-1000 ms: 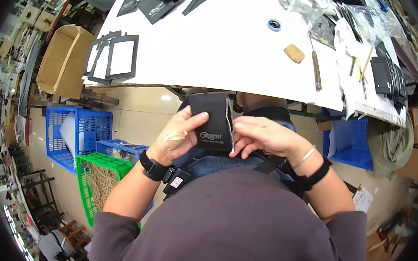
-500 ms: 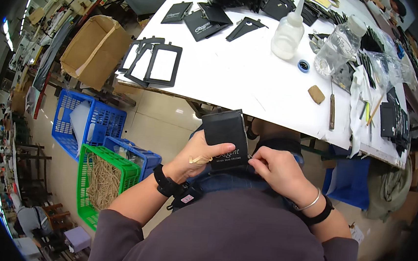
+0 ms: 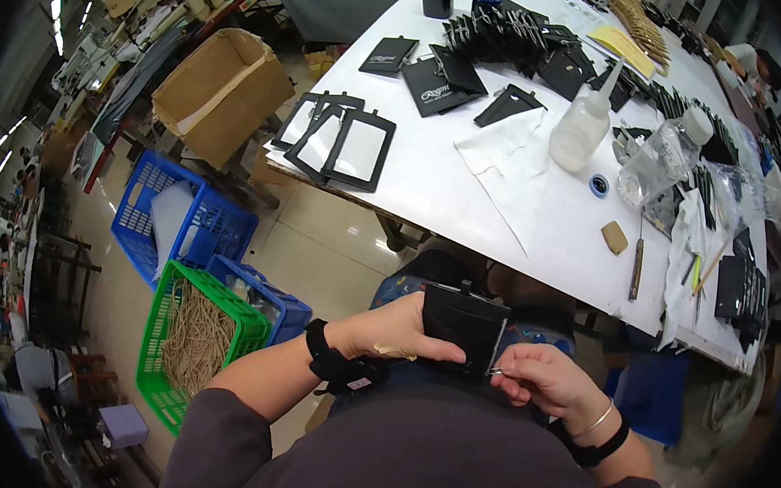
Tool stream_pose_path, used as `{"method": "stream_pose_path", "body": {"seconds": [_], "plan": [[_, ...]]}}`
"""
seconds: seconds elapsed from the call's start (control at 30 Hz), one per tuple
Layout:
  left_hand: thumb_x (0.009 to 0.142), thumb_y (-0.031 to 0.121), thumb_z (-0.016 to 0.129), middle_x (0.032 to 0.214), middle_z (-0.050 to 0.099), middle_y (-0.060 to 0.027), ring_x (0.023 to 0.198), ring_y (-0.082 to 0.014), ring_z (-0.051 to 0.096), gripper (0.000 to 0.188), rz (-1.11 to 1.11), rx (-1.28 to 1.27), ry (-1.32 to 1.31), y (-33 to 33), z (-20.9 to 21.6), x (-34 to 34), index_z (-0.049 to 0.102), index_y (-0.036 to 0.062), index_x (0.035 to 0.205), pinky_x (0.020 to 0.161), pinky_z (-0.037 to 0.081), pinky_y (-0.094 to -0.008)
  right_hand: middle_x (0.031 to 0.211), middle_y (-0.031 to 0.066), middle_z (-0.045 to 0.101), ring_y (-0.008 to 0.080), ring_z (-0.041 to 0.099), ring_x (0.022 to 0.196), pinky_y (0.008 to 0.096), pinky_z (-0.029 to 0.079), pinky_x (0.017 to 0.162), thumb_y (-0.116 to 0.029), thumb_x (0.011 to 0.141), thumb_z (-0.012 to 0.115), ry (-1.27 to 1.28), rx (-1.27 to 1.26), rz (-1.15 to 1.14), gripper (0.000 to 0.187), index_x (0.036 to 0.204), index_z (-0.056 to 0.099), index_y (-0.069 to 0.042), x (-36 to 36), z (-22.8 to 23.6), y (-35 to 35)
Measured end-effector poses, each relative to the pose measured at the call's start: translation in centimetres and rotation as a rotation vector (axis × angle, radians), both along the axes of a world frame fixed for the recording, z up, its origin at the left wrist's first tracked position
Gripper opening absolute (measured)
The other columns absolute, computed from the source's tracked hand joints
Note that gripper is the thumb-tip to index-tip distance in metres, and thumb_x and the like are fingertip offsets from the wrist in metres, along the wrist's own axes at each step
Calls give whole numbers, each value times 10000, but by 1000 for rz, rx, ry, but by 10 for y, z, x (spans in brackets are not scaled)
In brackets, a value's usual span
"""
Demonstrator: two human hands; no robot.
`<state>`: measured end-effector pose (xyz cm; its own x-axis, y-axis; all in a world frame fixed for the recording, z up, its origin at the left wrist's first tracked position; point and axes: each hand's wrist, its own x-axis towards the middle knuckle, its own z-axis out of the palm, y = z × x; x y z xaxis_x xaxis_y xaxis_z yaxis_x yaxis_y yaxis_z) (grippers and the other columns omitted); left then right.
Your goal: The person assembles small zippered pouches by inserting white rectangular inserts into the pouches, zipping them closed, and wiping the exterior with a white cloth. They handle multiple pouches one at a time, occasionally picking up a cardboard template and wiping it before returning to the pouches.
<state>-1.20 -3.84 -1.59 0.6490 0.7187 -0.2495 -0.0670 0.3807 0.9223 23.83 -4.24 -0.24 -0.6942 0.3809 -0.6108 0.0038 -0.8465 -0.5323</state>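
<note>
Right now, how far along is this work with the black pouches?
Done, apparently: a row of black pouches stands at the white table's far end. In hand: the left hand holds one black pouch while the right hand pinches something small at its edge. Probably left: flat black frames and loose pieces.

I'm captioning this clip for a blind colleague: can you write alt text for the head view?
Seen from above, a person's left hand holds a small black pouch in the lap while the right hand pinches something small and metallic at its lower right corner. Ahead, a white table holds more black pieces, black frames and two clear bottles; a green basket sits left.
</note>
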Motion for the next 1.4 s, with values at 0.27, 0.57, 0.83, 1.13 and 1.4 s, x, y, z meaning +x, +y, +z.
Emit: {"method": "stream_pose_path", "body": {"seconds": [0.27, 0.57, 0.83, 1.13, 1.4], "plan": [[771, -11, 673, 1044, 602, -52, 919, -110, 580, 433, 311, -233, -191, 2, 4, 7, 519, 22, 1175, 805, 481, -261, 696, 28, 564, 69, 505, 589, 198, 423, 547, -136, 911, 525, -55, 183, -5, 160, 865, 576, 9, -20, 9, 3], [746, 74, 723, 743, 624, -39, 639, -72, 586, 297, 128, 187, 217, -6, 0, 0, 560, 4, 983, 544, 469, -228, 661, 22, 534, 71, 459, 548, 203, 381, 507, -106, 875, 551, -149, 204, 41, 120, 837, 568, 7, -26, -6, 4], [773, 135, 703, 592, 587, -54, 459, -118, 550, 260, 19, 388, 360, -11, 9, -4, 563, 26, 964, 430, 426, -253, 586, 15, 508, 58, 409, 473, 207, 324, 452, -68, 869, 511, -1, 100, -222, 118, 784, 562, -3, -9, 13, 19], [733, 102, 724, 789, 644, -120, 704, -226, 625, 226, 66, 331, 526, -2, 3, 6, 622, 27, 921, 662, 482, -287, 611, -12, 537, 32, 469, 514, 182, 348, 430, -100, 867, 504, -377, 649, -39, 108, 794, 563, -47, -18, 8, 26], [732, 73, 714, 748, 640, -103, 637, -205, 622, 226, 135, 538, 433, -3, -1, 8, 624, 53, 938, 597, 475, -276, 612, -12, 524, 33, 445, 509, 177, 333, 460, -133, 891, 511, -155, 342, 14, 137, 804, 563, -42, -7, 6, 31]]}}
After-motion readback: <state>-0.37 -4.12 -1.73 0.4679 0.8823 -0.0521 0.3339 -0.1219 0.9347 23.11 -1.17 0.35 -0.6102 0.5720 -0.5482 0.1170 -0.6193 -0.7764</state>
